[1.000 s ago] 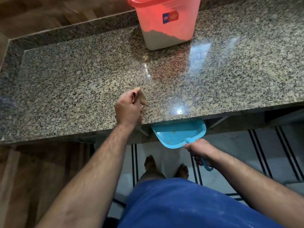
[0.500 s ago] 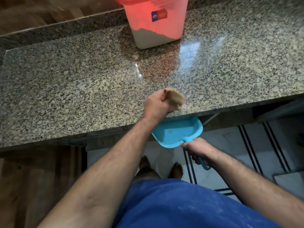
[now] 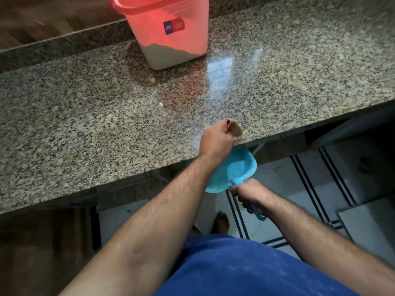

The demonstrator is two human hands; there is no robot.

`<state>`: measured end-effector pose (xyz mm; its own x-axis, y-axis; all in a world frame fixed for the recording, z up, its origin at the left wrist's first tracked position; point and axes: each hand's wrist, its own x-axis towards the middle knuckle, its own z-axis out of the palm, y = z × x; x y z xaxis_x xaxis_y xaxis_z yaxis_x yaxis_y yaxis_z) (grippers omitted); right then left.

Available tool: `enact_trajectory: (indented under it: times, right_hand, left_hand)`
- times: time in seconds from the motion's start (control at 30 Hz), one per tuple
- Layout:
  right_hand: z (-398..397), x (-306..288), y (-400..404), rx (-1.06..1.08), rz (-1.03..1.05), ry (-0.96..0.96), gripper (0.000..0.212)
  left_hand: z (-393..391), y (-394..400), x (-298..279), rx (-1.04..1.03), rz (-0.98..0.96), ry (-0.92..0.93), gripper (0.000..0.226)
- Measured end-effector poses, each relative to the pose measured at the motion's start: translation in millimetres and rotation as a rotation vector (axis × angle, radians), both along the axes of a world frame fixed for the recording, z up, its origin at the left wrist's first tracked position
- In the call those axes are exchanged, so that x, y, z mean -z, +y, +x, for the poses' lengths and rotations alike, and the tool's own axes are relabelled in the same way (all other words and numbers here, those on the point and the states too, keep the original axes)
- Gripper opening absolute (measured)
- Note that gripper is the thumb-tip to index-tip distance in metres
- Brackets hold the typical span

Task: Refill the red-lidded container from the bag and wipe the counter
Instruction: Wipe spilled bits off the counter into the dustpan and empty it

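Container: I see the red-lidded container (image 3: pixel 171 37) at the back of the granite surface (image 3: pixel 85 107), lid on, flour low inside.
Left hand (image 3: pixel 215 141): fist closed on a brown cloth (image 3: pixel 234 129) at the front edge.
Right hand (image 3: pixel 249 194): wrapped round the blue dustpan (image 3: pixel 233 171) handle, pan under the lip.
Progress: I judge refilling done, wiping nearly finished; a small crumb (image 3: pixel 152 80) remains near the container.

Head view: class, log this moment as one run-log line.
left hand: presses cloth at counter edge | right hand: holds blue dustpan below edge | red-lidded container: partly filled, at back
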<state>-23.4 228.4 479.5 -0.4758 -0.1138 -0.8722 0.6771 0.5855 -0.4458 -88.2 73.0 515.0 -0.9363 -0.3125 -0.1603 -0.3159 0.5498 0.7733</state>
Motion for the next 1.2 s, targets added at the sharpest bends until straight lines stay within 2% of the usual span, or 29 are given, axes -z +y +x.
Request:
enact_trajectory:
  times: [0.07,0.13,0.17,0.23,0.3,0.37,0.47,0.53,0.63,0.67,0.73,0.8,0.87,0.97,1.07,1.1,1.13,1.2]
  right_hand:
    - [-0.9,-3.6,6.9,0.001,0.012,0.017,0.017]
    - [-1.3,-5.3,12.0,0.000,0.018,0.037,0.015]
    - [-1.2,-4.6,13.4,0.005,0.014,0.046,0.012]
    - [-1.5,-2.5,14.0,0.019,0.017,0.054,0.008]
    - [-2.3,0.0,13.9,0.016,0.032,0.048,0.010]
    - [-3.6,0.6,13.9,0.005,0.032,0.042,0.011]
    - [-6.1,-0.3,16.3,-0.015,0.027,0.049,0.011]
    - [-8.2,-0.1,17.2,-0.037,0.027,0.061,0.010]
    - [-11.0,0.9,17.2,-0.051,0.029,0.063,0.011]
    - [-11.4,1.0,17.1,-0.052,0.031,0.065,0.011]
    - [-11.0,1.6,17.7,-0.055,0.037,0.065,0.012]
    - [-11.1,2.9,17.3,-0.055,0.043,0.061,0.015]
    - [-11.7,2.9,16.6,-0.058,0.049,0.052,0.017]
    - [-14.6,-2.2,18.1,-0.067,0.059,0.040,0.014]
    - [-19.9,-13.4,24.3,-0.077,0.063,0.019,0.013]
    - [-21.5,-16.3,28.1,-0.075,0.064,0.012,0.013]
    - [-22.5,-18.8,31.7,-0.070,0.067,0.007,0.012]
    - [-22.0,-20.1,38.5,-0.035,0.077,0.004,0.013]
  left_hand:
    - [-19.3,5.1,-10.9,-0.036,0.019,0.088,0.023]
    - [-29.4,16.2,-13.8,0.015,0.005,0.175,0.022]
    - [-30.3,22.5,-10.0,0.102,0.002,0.162,0.028]
    - [-24.6,32.1,6.1,0.361,-0.149,0.047,0.041]
    - [-11.5,32.1,18.3,0.470,-0.264,-0.018,0.033]
    - [1.5,19.5,19.3,0.337,-0.184,-0.038,0.025]
    - [17.8,-26.5,10.4,0.074,-0.077,-0.065,0.025]
    - [36.8,-62.2,2.3,-0.060,0.014,0.009,0.022]
    - [66.7,-93.1,-4.6,-0.174,-0.169,0.293,0.025]
    - [71.2,-95.2,0.5,-0.215,-0.283,0.311,0.023]
    - [72.2,-86.7,15.0,-0.256,-0.463,0.138,0.017]
    - [68.8,-61.2,28.9,-0.229,-0.571,-0.085,0.029]
    - [57.1,-33.0,36.7,-0.119,-0.433,-0.032,0.033]
    - [23.7,-4.8,20.4,0.140,-0.050,-0.032,0.035]
    - [-7.0,-4.7,-1.5,0.084,0.185,0.063,0.021]
    - [-13.6,-6.3,-5.0,0.044,0.225,0.116,0.018]
    - [-20.0,-5.2,-7.0,0.022,0.184,0.195,0.017]
    - [-29.4,5.9,-6.2,0.014,0.001,0.302,0.025]
